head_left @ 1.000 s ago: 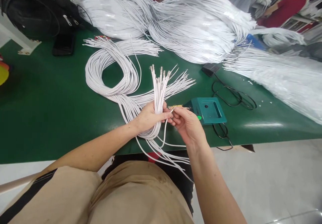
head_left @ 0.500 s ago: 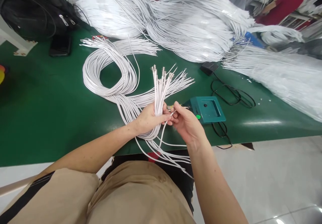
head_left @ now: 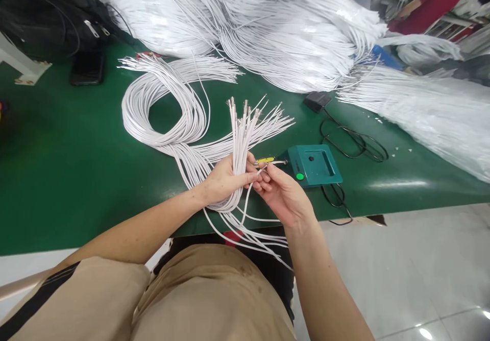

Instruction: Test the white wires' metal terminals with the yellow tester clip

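Observation:
My left hand (head_left: 225, 180) is wrapped round a bundle of white wires (head_left: 240, 147), whose tips with metal ends point away from me. The lower part of the bundle loops down over the table's front edge. Close beside it, my right hand (head_left: 285, 193) pinches the end of a single white wire (head_left: 250, 193) between thumb and fingers. Just beyond my fingertips lies a thin tool with a yellow part (head_left: 265, 161), partly hidden by the hands. To its right stands a teal device (head_left: 316, 165) with a green dot and a recessed top.
A coiled wire bundle (head_left: 132, 114) lies on the green table (head_left: 76, 177). Large heaps of white wires (head_left: 291, 34) fill the back, with another pile (head_left: 432, 106) at right. A black adapter (head_left: 317, 101), a phone (head_left: 87, 68) and a black bag (head_left: 42, 19) also lie there. A person in red (head_left: 436, 9) is behind.
The view has shifted slightly. My right thumb and fingers have moved a little at the wire's end, and more of the yellow part shows. My left hand keeps its hold on the bundle.

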Motion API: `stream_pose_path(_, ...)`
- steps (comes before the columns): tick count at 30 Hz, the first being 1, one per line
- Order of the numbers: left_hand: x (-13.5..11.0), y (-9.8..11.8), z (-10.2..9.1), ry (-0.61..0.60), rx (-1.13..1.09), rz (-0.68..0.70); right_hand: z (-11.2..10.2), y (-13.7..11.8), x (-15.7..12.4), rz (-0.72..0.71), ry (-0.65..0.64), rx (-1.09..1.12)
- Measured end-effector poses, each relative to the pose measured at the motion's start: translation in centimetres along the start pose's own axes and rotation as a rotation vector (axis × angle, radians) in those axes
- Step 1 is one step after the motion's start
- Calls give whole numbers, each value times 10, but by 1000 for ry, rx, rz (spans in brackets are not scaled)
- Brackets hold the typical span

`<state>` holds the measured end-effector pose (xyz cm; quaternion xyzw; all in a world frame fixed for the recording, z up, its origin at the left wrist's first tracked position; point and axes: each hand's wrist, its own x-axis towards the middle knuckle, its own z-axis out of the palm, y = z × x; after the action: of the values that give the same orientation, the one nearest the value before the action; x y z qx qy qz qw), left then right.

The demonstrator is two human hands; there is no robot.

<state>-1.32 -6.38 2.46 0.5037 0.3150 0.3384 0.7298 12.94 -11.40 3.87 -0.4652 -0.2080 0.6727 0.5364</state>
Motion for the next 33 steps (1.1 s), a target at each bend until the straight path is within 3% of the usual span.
stream_pose_path(4,1,1,-1,-28,-1,-1,3,0,-3,-100,81,-57)
stream_pose_path(7,1,2,-3,-39,-4,-19,4,1,-3,-223,196,-302)
stream_pose_path(10,2,3,-5,-101,-26,-70,3,5,-2,-381,263,-675)
stream_pose_path(14,5,-1,-8,-98,-70,-130,-1,10,1,-760,320,-1402)
stream_pose_path(17,9,-3,-11,-48,-78,-182,-9,3,5,-908,193,-1814)
stream_pose_path(19,11,-4,-12,-18,-61,-199,-16,-9,10,-919,113,-1903)
stream_pose_path(21,13,-4,-13,3,-44,-195,-24,-22,16,-902,137,-1942)
stream_pose_path(25,17,-9,-14,20,16,-180,-34,-42,29,-768,55,-2073)
stream_pose_path(28,20,-14,-16,37,88,-170,-37,-47,34,-695,-38,-2113)
stream_pose_path(33,24,-20,-19,59,199,-158,-37,-48,32,-744,-106,-2147)
